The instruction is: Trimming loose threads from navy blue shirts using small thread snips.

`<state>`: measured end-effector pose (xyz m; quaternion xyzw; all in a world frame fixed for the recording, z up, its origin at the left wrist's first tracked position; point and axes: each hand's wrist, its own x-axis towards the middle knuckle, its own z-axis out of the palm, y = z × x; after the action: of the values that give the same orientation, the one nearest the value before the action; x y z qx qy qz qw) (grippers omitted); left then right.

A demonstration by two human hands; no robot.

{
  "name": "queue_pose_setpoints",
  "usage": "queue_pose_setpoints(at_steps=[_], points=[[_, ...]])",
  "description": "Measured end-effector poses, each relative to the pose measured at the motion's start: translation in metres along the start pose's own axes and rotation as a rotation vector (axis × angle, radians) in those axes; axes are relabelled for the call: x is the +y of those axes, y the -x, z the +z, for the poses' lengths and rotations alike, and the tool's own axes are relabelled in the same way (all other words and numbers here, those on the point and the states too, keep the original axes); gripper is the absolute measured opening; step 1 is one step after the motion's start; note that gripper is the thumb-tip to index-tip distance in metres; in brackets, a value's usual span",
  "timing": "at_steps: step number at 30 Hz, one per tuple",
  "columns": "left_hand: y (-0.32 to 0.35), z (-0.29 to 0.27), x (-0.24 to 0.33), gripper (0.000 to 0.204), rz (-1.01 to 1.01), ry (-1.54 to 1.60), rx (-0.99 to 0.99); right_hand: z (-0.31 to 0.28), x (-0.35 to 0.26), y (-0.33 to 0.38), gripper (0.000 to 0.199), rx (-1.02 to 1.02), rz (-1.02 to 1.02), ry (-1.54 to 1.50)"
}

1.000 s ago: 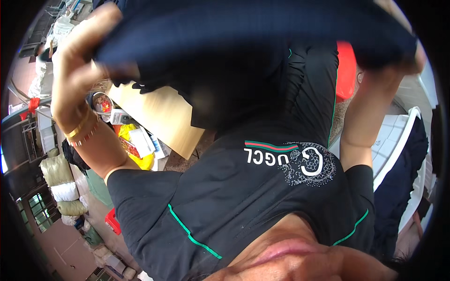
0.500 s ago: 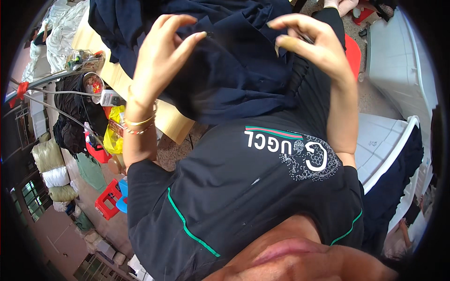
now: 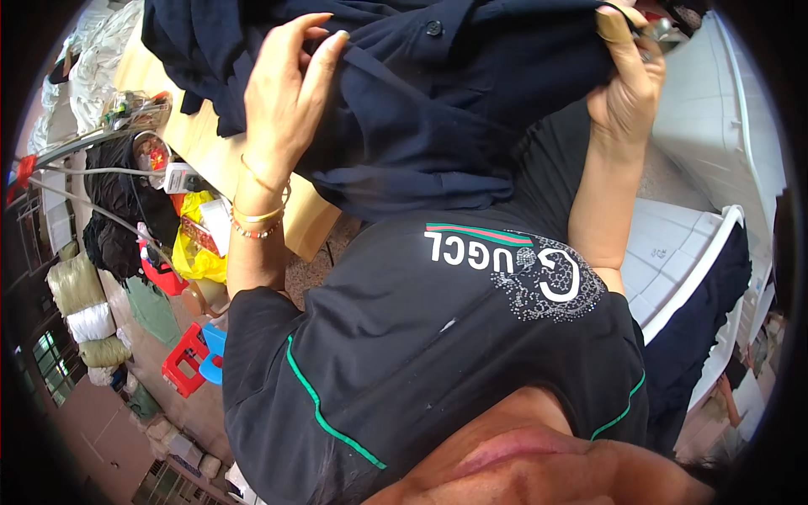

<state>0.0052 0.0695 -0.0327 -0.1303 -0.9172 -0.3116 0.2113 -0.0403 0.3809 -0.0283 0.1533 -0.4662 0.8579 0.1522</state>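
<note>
A dark navy garment lies bunched across my lap and over the wooden table's edge. One dark button shows on its upper part. My right hand is raised at the upper right, its thumb and fingers closed on the garment's edge, with cloth stretched away to the left. The fingertips beyond the thumb are partly hidden. At the garment's left side is my left hand, fingers curved and thumb a little apart from them, against the cloth. No cloth shows clearly pinched there.
The pale wooden table runs along the left. Beside it are a yellow plastic bag, a metal rod and red and blue stools. White bins stand close on my right, dark cloth over one. Wrapped bundles lie farther left.
My right hand has moved right and taken hold of the garment's edge, pulling the cloth that way. The button now shows plainly. My left hand has shifted slightly up and left.
</note>
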Motion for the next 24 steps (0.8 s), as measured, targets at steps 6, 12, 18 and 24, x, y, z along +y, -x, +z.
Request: queue_pose_setpoints(at_steps=[6,12,18,24], points=[[-0.005,0.004,0.074,0.031,0.074,0.24,0.122,-0.05,-0.005,0.016,0.016,-0.129,-0.156,0.292],[-0.011,0.049,0.074,0.032,0.086,0.047,0.06,-0.015,-0.007,0.028,0.015,-0.179,-0.239,0.617],[-0.002,0.041,0.045,0.024,-0.218,0.774,-0.182,-0.039,-0.004,0.025,0.016,-0.222,-0.251,0.754],[0.002,0.029,0.037,0.042,-0.49,1.244,-0.452,-0.048,0.019,0.024,0.019,-0.155,-0.042,0.821]])
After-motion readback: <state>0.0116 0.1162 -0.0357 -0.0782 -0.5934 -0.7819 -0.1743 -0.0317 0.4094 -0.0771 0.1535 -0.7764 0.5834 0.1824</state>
